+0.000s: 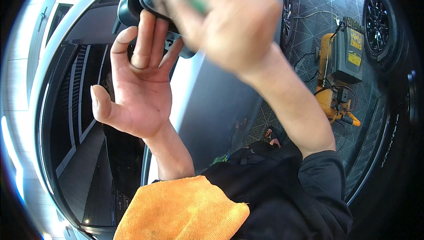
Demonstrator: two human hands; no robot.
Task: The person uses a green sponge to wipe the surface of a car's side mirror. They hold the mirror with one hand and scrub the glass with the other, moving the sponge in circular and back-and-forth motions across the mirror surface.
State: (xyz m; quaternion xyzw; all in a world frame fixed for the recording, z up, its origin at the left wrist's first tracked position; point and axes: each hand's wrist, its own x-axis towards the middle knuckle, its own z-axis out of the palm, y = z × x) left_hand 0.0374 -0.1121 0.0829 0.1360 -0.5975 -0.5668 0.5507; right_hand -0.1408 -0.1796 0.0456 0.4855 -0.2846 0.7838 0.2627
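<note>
The black side mirror (129, 8) of a car is at the top of the view, partly hidden by my hands. My left hand (140, 94) is palm up with its fingers spread, the fingertips touching the mirror's lower edge; it holds nothing. Over the mirror's glass, my right hand (234, 23) is smeared by motion. A green object (198, 3) shows under its fingers, too blurred to name exactly. An orange cloth (181, 209) hangs over my left arm, below the wrist.
The car's grey door (216, 94) and dark side window (84, 120) are close in front of me. On the patterned floor to the right is a yellow-and-grey air compressor (346, 56) with hoses. Beyond it, a second dark vehicle's wheel (377, 26) shows.
</note>
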